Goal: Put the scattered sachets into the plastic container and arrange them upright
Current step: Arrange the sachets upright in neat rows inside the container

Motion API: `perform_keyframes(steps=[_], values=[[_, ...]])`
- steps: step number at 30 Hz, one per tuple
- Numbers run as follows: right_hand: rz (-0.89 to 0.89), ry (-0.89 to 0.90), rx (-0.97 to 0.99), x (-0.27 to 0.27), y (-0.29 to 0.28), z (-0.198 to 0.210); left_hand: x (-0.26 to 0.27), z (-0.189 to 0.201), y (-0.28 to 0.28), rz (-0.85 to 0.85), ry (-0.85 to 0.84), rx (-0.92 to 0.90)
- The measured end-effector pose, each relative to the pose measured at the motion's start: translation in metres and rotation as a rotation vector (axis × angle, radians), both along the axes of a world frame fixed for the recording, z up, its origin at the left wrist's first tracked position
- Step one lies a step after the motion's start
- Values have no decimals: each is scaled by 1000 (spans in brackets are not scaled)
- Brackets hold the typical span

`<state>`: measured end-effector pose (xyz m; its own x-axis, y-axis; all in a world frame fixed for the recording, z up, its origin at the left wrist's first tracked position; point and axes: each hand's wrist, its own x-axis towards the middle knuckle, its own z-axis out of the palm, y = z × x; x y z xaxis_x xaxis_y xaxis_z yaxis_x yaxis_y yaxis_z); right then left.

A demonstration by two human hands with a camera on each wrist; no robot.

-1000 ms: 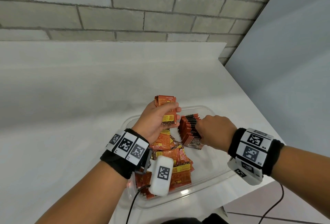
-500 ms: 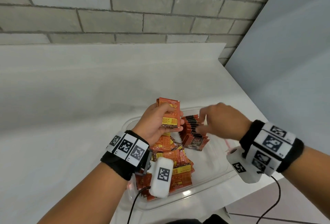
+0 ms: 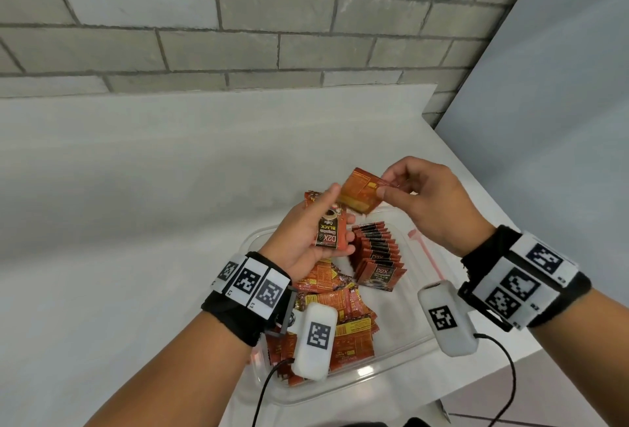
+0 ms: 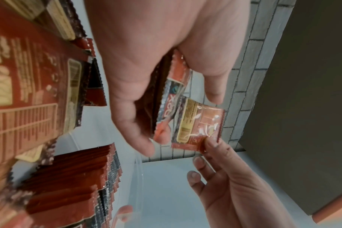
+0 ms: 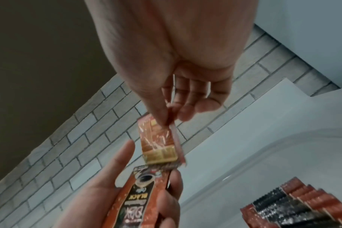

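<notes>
Head view: the left hand [image 3: 308, 234] is raised above the plastic container [image 3: 413, 357], palm up, and its grip is curled round a small stack of sachets [image 3: 329, 231] with the "D2X BLACK" face upward. The right hand [image 3: 430, 203] is held just beside it, and its grip is pinched, thumb against forefinger, on one edge of a single sachet [image 3: 360, 195]. This sachet is tilted, printed back upward, and its lower edge is located at the top of the held stack, against the left fingertips.

Left wrist view: the single sachet [image 4: 198, 125] is shown pinched at its corner by the right fingertips [image 4: 211, 144]; the stack [image 4: 166, 95] is clamped between left thumb and fingers.

Inside the container, a row of upright sachets [image 3: 376, 256] is packed face to face near the middle. A loose pile of sachets [image 3: 340, 321] is lying flat and overlapping at the near left end. The container is placed on the white desk [image 3: 136, 205], at its near right corner. A brick wall [image 3: 238, 18] is seen behind the desk.
</notes>
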<state>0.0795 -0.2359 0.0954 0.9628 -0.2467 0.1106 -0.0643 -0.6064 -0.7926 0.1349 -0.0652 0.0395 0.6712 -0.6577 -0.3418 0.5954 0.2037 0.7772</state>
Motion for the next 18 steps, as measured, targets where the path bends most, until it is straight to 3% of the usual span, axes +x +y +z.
perform_keyframes(steps=[2,6,10,13,18], values=[[49,-48,-89,-5,2,0,1,1,0,38,58,-53],[256,133,-278,-13,11,-11,0,0,1,87,47,-103],[74,166,-118,-11,12,-8,0,-3,1,127,26,-99],[26,293,36,-11,14,-8,0,-3,1,114,4,-93],[22,214,23,-9,17,0,-1,0,3,38,-12,-106]])
